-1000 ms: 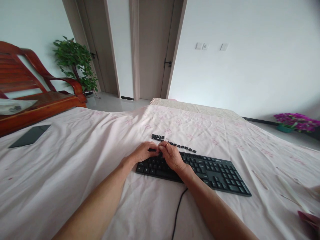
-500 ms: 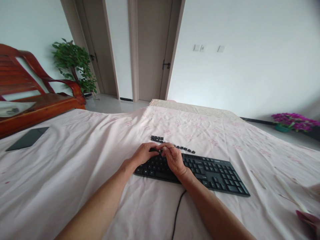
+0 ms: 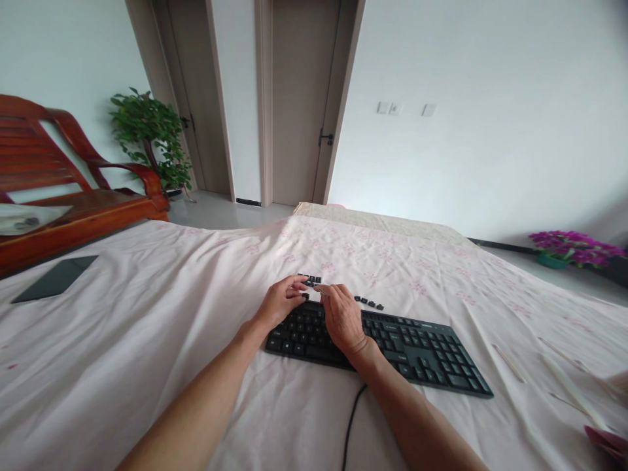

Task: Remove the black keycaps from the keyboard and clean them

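Note:
A black keyboard (image 3: 422, 353) lies on the pink sheet, its cable (image 3: 349, 425) running toward me. Both hands are over its left end. My left hand (image 3: 280, 302) curls at the far edge, with thumb and fingers closed around a small black keycap (image 3: 305, 296). My right hand (image 3: 343, 317) rests on the keys beside it, its fingertips pinched together and almost touching the left hand. What is between them is too small to tell. Loose black keycaps lie just behind the keyboard, one cluster (image 3: 311, 280) by my fingers and a short row (image 3: 369, 302) to the right.
The bed's sheet (image 3: 147, 340) stretches wide around the keyboard. A dark flat tablet (image 3: 53, 278) lies at far left, near a red wooden bench (image 3: 73, 209). Thin sticks (image 3: 510, 353) lie on the sheet at right. A plant (image 3: 150, 134) and doors stand behind.
Both hands have shifted a little toward the keyboard's far edge, and the left fingers now sit nearer the keycap cluster. The view has tilted slightly downward.

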`<act>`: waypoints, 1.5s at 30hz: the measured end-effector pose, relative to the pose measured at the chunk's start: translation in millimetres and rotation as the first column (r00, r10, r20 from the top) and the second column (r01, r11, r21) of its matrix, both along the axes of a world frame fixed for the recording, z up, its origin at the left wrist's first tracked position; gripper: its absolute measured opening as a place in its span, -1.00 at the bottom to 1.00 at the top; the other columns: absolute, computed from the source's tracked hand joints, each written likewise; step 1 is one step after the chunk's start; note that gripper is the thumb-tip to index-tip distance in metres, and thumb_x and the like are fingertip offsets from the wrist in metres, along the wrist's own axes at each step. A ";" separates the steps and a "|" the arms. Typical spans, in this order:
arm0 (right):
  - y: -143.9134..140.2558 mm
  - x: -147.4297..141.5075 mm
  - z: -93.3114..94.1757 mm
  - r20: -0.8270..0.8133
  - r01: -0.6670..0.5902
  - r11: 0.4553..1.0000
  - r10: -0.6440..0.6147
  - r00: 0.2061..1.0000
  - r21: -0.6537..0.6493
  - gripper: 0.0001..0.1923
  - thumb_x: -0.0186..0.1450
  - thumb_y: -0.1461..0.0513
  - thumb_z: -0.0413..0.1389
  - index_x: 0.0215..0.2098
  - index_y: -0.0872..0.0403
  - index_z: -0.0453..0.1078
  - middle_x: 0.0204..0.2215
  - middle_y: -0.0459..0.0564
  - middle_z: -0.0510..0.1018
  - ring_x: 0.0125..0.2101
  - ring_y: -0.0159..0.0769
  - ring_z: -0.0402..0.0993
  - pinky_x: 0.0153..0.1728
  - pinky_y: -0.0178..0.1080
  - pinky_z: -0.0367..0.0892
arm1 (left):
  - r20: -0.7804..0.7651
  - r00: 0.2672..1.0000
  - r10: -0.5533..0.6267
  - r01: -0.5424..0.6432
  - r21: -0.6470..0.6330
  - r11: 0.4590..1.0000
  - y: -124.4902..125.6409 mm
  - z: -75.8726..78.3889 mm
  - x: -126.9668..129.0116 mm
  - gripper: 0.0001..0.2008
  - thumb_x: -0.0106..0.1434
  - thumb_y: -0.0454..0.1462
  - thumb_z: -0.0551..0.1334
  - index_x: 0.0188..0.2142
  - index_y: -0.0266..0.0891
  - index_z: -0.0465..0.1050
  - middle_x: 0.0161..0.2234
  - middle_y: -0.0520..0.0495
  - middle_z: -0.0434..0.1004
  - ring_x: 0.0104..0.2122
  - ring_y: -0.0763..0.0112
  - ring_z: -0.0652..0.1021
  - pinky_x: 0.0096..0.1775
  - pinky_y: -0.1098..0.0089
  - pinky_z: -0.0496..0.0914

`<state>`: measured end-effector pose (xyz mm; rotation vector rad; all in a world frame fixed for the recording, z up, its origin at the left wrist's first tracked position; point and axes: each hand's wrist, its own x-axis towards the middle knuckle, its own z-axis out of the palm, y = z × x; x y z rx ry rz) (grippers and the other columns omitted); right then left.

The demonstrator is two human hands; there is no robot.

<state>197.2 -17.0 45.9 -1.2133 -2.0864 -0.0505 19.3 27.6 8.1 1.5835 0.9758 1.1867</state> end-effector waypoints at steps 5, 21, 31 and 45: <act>4.9 -2.1 -2.6 0.065 0.049 0.999 -0.048 0.997 -0.018 -0.77 0.38 0.20 -0.07 -0.17 -0.01 0.43 -0.32 0.01 0.48 -0.26 -0.22 0.35 -0.25 -0.25 0.23 | 0.017 0.999 -0.037 0.037 0.021 0.999 -4.4 4.6 0.8 -0.50 0.08 -0.26 0.31 0.04 -0.23 0.35 -0.13 -0.14 0.48 -0.26 0.40 0.55 -0.11 0.32 0.42; 22.6 14.6 11.3 0.033 0.220 0.943 -0.219 0.975 -0.248 -0.88 0.27 0.16 0.07 -0.32 -0.07 0.46 -0.34 -0.10 0.57 -0.32 -0.27 0.47 -0.39 -0.30 0.15 | -0.042 0.999 -0.015 0.018 0.065 0.998 -12.5 14.7 1.2 -0.61 0.15 -0.22 0.25 -0.01 -0.21 0.42 -0.18 -0.13 0.55 -0.20 0.32 0.55 -0.08 0.31 0.40; 94.2 36.0 1.8 0.142 0.387 0.782 -0.366 0.919 -0.489 -0.85 0.15 0.14 0.13 -0.36 -0.05 0.52 -0.39 -0.09 0.58 -0.32 -0.28 0.45 -0.41 -0.32 0.13 | -0.195 0.980 0.038 -0.018 0.103 0.994 -14.6 16.0 1.1 -0.71 0.22 -0.20 0.15 -0.11 -0.19 0.50 -0.15 -0.07 0.57 -0.16 0.33 0.53 -0.08 0.38 0.38; 116.5 36.2 -15.1 0.157 0.397 0.728 -0.378 0.913 -0.559 -0.80 0.12 0.11 0.14 -0.31 -0.08 0.55 -0.37 -0.09 0.59 -0.30 -0.28 0.48 -0.37 -0.33 0.19 | -0.259 0.963 0.068 -0.029 0.152 0.988 -12.6 13.3 1.3 -0.73 0.25 -0.19 0.12 -0.12 -0.12 0.51 -0.16 0.01 0.57 -0.17 0.37 0.53 -0.11 0.44 0.38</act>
